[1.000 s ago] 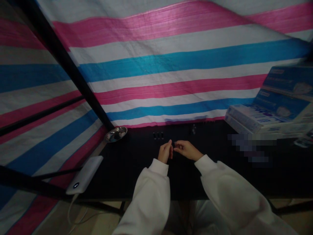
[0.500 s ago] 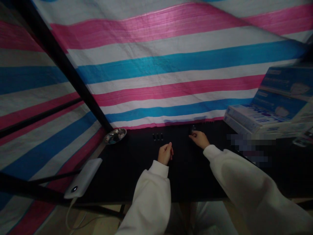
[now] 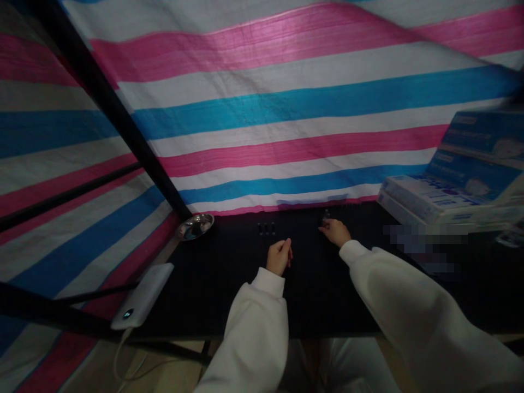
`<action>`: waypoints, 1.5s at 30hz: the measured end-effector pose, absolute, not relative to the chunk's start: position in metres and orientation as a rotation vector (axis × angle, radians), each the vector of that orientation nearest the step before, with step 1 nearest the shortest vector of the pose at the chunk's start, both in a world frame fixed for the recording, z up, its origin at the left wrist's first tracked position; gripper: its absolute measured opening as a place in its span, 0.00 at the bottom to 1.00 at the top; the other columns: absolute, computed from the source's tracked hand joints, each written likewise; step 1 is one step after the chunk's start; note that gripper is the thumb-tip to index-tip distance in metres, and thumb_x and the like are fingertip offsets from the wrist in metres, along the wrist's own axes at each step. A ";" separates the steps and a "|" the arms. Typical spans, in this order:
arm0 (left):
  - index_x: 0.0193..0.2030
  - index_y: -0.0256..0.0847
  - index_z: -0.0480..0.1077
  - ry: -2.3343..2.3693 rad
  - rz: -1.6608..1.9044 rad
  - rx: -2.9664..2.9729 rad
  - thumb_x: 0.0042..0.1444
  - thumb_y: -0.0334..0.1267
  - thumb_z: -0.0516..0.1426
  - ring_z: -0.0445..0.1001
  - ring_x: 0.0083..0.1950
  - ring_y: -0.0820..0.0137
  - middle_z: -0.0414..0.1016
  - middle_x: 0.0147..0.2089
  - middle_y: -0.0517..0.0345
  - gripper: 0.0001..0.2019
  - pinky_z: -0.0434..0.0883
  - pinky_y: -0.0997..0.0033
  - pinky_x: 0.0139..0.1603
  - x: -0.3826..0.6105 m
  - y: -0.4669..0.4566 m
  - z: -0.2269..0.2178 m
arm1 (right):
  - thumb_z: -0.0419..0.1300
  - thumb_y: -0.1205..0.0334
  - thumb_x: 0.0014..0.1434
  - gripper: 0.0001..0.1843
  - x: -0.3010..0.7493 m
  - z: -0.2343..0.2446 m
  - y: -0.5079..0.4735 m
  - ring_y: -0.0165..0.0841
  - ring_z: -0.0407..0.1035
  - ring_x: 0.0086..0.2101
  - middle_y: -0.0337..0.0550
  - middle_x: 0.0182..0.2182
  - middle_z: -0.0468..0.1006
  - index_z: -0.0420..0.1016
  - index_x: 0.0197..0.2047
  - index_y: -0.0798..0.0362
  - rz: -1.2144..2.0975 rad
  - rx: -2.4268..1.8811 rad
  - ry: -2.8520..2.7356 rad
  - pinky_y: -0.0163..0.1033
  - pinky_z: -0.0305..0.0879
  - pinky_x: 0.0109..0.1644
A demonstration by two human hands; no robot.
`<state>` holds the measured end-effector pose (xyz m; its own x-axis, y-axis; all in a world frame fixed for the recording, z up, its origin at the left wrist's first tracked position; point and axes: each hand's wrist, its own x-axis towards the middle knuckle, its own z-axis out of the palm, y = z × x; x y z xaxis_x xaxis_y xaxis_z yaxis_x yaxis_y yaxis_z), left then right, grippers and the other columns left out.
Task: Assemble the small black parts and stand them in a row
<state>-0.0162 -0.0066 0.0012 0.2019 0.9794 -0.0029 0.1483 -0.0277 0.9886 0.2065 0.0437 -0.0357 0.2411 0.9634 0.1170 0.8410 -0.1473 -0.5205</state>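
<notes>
My left hand [image 3: 279,256] hovers over or rests on the black table [image 3: 204,295], thumb up and fingers curled in. Whatever it may hold is hidden. Just beyond it, 3 small dark cylinders [image 3: 266,228] stand or lie in a short row. To the right, my right hand [image 3: 336,232] reaches toward the back of the table with its fingertips pinched together. At those fingertips is a cluster of small, partly shiny pieces [image 3: 326,214], too small and dim to name. I cannot make out what the fingers grip.
A shiny metal bowl [image 3: 196,226] sits at the back left corner, by a black frame post [image 3: 159,174]. A white power bank [image 3: 143,297] with a cable lies at the left edge. Blue and white boxes [image 3: 454,196] are stacked at the right. Striped sheeting [image 3: 286,120] hangs behind.
The whole view has shifted slightly, moving everything a little to the right. Both hands keep nearly the same places and poses.
</notes>
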 end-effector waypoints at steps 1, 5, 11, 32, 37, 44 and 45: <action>0.16 0.37 0.59 1.158 0.996 1.420 0.48 0.51 0.50 0.57 0.11 0.80 0.58 0.11 0.64 0.20 0.51 0.79 0.12 -0.016 -0.006 0.001 | 0.56 0.56 0.49 0.11 0.207 -0.035 0.044 0.32 0.69 0.31 0.45 0.31 0.75 0.73 0.33 0.52 0.340 -2.043 -1.648 0.33 0.58 0.30; 0.16 0.37 0.59 1.152 0.998 1.427 0.49 0.51 0.49 0.57 0.11 0.80 0.58 0.12 0.65 0.20 0.51 0.80 0.12 -0.017 -0.005 -0.002 | 0.56 0.56 0.49 0.11 0.210 -0.035 0.045 0.34 0.69 0.32 0.46 0.31 0.75 0.73 0.34 0.52 0.369 -2.067 -1.648 0.34 0.59 0.31; 0.16 0.37 0.59 1.160 0.992 1.446 0.50 0.51 0.48 0.57 0.11 0.80 0.57 0.11 0.65 0.20 0.51 0.80 0.12 -0.016 -0.005 -0.004 | 0.57 0.62 0.48 0.11 0.220 -0.038 0.046 0.36 0.70 0.34 0.49 0.33 0.75 0.73 0.36 0.54 0.379 -2.118 -1.637 0.35 0.60 0.33; 0.17 0.38 0.56 1.125 1.317 0.961 0.45 0.46 0.53 0.53 0.09 0.81 0.57 0.13 0.67 0.16 0.46 0.79 0.10 -0.022 0.001 -0.003 | 0.58 0.53 0.47 0.13 0.210 -0.003 0.010 0.39 0.70 0.32 0.51 0.29 0.74 0.74 0.30 0.55 0.244 -2.212 -1.909 0.38 0.60 0.31; 0.18 0.39 0.51 0.965 1.458 0.612 0.43 0.41 0.53 0.49 0.09 0.83 0.53 0.13 0.70 0.14 0.43 0.80 0.11 -0.027 0.003 0.000 | 0.57 0.55 0.49 0.14 0.156 0.005 0.007 0.32 0.69 0.30 0.43 0.28 0.74 0.71 0.39 0.52 0.381 -1.706 -2.011 0.35 0.61 0.33; 0.19 0.40 0.50 0.918 1.500 0.418 0.43 0.38 0.52 0.47 0.10 0.83 0.51 0.13 0.70 0.12 0.41 0.79 0.12 -0.033 0.005 -0.001 | 0.59 0.61 0.47 0.26 0.091 -0.022 0.049 0.34 0.66 0.43 0.51 0.44 0.71 0.63 0.50 0.57 0.532 -1.400 -1.812 0.39 0.60 0.48; 0.19 0.40 0.50 0.922 1.497 0.410 0.43 0.38 0.52 0.47 0.09 0.83 0.51 0.13 0.70 0.12 0.41 0.79 0.12 -0.033 0.005 -0.001 | 0.59 0.61 0.47 0.26 0.085 -0.025 0.054 0.34 0.66 0.44 0.51 0.45 0.71 0.63 0.51 0.57 0.545 -1.402 -1.776 0.40 0.60 0.49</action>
